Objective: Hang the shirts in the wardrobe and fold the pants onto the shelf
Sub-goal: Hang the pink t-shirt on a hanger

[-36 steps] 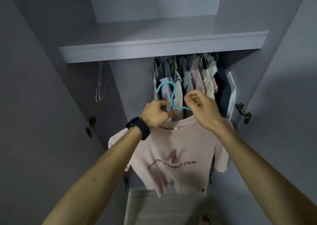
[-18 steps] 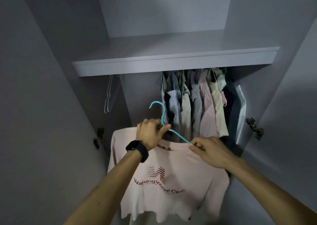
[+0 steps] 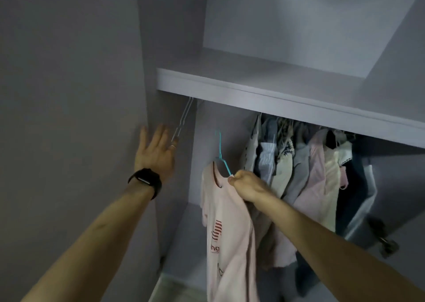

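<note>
**Pink shirt on teal hanger, below the shelf**

- Landmark: shelf (image 3: 276,99), a pale board across the wardrobe.
- Pink shirt (image 3: 230,232) hangs below the shelf, under its left half, on a teal hanger (image 3: 220,150). The red print on its front is only partly readable.
- The hanger hook points up toward the shelf's underside. The rail is hidden behind the shelf's front edge, so I cannot tell whether the hook is on it.
- Right hand (image 3: 247,186): fingers curled, pinching the hanger's right arm and the shirt's collar together.
- Left hand (image 3: 156,154): wide, fingers straight and spread, held at the side panel below the shelf's left end. Contact is uncertain. There is a ring (image 3: 173,147) on one finger and a black watch (image 3: 146,181) on the wrist.
- White hangers (image 3: 184,120), bare, hang under the shelf's left end, just beside the left hand's fingertips.
- Hung clothes (image 3: 310,175) are packed in a row under the shelf's right half, just right of the pink shirt.
</note>
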Motion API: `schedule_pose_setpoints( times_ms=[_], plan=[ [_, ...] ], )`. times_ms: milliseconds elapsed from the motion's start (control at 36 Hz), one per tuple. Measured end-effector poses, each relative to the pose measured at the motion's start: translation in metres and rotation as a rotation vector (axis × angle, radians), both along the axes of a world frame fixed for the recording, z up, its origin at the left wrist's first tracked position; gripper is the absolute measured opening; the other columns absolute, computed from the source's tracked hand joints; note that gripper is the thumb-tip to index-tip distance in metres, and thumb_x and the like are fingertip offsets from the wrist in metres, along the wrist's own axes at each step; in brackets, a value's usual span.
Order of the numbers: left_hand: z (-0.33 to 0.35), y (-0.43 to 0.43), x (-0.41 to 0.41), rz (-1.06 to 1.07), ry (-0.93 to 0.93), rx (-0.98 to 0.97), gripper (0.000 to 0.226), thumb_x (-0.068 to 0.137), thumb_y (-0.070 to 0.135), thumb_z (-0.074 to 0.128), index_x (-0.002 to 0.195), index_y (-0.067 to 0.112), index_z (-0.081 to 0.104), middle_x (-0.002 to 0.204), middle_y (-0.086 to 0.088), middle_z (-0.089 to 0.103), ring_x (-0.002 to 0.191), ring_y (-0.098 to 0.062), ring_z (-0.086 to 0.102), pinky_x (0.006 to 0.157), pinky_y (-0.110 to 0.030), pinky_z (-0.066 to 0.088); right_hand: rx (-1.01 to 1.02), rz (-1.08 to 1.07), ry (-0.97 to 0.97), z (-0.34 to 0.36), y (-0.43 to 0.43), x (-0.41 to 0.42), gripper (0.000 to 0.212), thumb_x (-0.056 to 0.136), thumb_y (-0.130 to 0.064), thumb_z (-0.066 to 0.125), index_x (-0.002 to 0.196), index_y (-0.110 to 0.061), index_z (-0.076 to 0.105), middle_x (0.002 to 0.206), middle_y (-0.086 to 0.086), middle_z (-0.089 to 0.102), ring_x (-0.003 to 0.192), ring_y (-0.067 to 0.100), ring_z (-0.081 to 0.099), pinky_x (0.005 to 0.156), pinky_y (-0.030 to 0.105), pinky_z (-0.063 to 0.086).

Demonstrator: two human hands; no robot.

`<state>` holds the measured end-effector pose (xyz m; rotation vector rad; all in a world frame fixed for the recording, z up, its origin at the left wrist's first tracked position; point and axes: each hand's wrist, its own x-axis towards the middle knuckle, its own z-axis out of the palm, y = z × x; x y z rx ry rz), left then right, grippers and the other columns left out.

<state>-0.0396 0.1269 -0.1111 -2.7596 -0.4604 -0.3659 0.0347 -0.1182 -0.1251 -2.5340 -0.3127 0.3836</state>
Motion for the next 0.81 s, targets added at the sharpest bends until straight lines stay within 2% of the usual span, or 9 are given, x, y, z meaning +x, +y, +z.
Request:
schedule_pose_setpoints(
  times_ms=[56, 139, 222, 333, 500, 667, 806],
  plan=[
    [0.001, 0.016, 0.003, 0.063, 0.004, 0.085, 0.059, 0.101, 0.035, 0.035, 0.159, 0.028, 0.022, 0.168, -0.009, 0.002, 0.154, -0.028, -0.007, 0.109, -0.058, -0.029, 0.008, -0.012, 0.005, 0.001, 0.014, 0.016, 0.023, 0.101, -0.039, 0.050, 0.091, -0.021, 0.060, 0.108, 0.007, 0.068, 0.106, 0.031, 0.063, 0.088, 0.036, 0.048],
    [-0.006, 0.033, 0.005, 0.126, 0.099, 0.229, 0.066, 0.102, 0.043, 0.026, 0.161, 0.022, 0.006, 0.167, -0.016, -0.008, 0.153, -0.034, -0.013, 0.103, -0.055, -0.038, 0.064, -0.073, -0.005, -0.004, 0.028, 0.041, 0.030, 0.101, -0.036, 0.050, 0.075, -0.022, 0.051, 0.096, 0.009, 0.063, 0.109, 0.035, 0.063, 0.090, 0.037, 0.049],
    [-0.024, 0.049, 0.008, 0.159, 0.232, 0.501, 0.073, 0.103, 0.051, 0.018, 0.159, 0.010, -0.004, 0.163, -0.026, -0.016, 0.148, -0.046, -0.020, 0.102, -0.067, -0.034, 0.115, -0.122, -0.037, -0.018, 0.042, 0.067, 0.032, 0.101, -0.038, 0.049, 0.073, -0.022, 0.049, 0.096, 0.014, 0.065, 0.108, 0.038, 0.063, 0.094, 0.042, 0.051],
    [-0.032, 0.062, 0.016, 0.195, 0.202, 0.682, 0.068, 0.104, 0.044, 0.012, 0.159, 0.006, -0.002, 0.163, -0.026, -0.014, 0.147, -0.049, -0.019, 0.102, -0.071, -0.031, 0.193, -0.178, -0.102, -0.041, 0.054, 0.094, 0.029, 0.100, -0.042, 0.048, 0.080, -0.022, 0.052, 0.103, 0.016, 0.069, 0.102, 0.037, 0.065, 0.093, 0.045, 0.053],
    [-0.046, 0.065, 0.022, 0.218, 0.124, 0.796, 0.064, 0.102, 0.043, 0.006, 0.160, 0.014, 0.001, 0.166, -0.019, -0.012, 0.149, -0.045, -0.018, 0.110, -0.066, -0.023, 0.286, -0.226, -0.230, -0.083, 0.061, 0.119, 0.032, 0.103, -0.045, 0.041, 0.101, -0.017, 0.055, 0.106, 0.013, 0.068, 0.100, 0.036, 0.063, 0.094, 0.046, 0.052],
    [-0.061, 0.061, 0.021, 0.241, 0.108, 0.834, 0.066, 0.100, 0.047, 0.004, 0.160, 0.019, 0.002, 0.166, -0.019, -0.012, 0.149, -0.046, -0.019, 0.113, -0.067, -0.020, 0.345, -0.236, -0.449, -0.105, 0.063, 0.133, 0.026, 0.105, -0.038, 0.040, 0.100, -0.014, 0.049, 0.107, 0.018, 0.066, 0.101, 0.040, 0.061, 0.091, 0.046, 0.050],
    [-0.065, 0.065, 0.020, 0.220, 0.068, 0.882, 0.068, 0.098, 0.047, 0.002, 0.160, 0.018, 0.004, 0.166, -0.019, -0.010, 0.148, -0.048, -0.020, 0.113, -0.068, -0.020, 0.404, -0.301, -0.625, -0.090, 0.073, 0.143, 0.028, 0.105, -0.035, 0.039, 0.107, -0.010, 0.053, 0.106, 0.020, 0.068, 0.098, 0.042, 0.062, 0.085, 0.046, 0.050]
  ],
)
